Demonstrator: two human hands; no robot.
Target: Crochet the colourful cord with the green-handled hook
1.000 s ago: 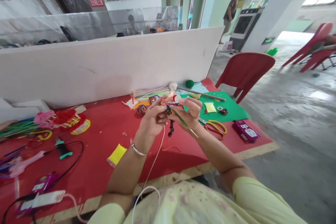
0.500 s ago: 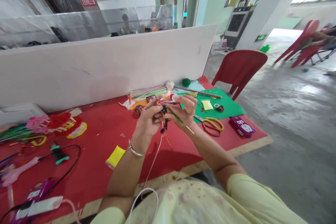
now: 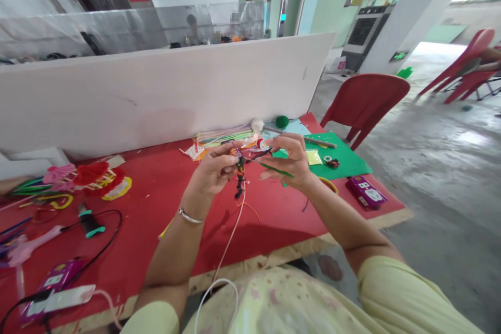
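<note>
So we've got the little dark knotted piece (image 3: 240, 177) pinched in our left hand (image 3: 213, 169), dangling just below its fingertips. Our right hand (image 3: 291, 159) is closed around a slim green tool (image 3: 279, 170), probably a hook, pointing at the piece. We'd keep that left pinch right beside the working spot, hold the strand snug rather than tight, and ease the tip through gently. Watch the pale cord (image 3: 235, 223) below the left hand, it could snag. Yellow handle (image 3: 329, 185) beside our right wrist: leave it be.
</note>
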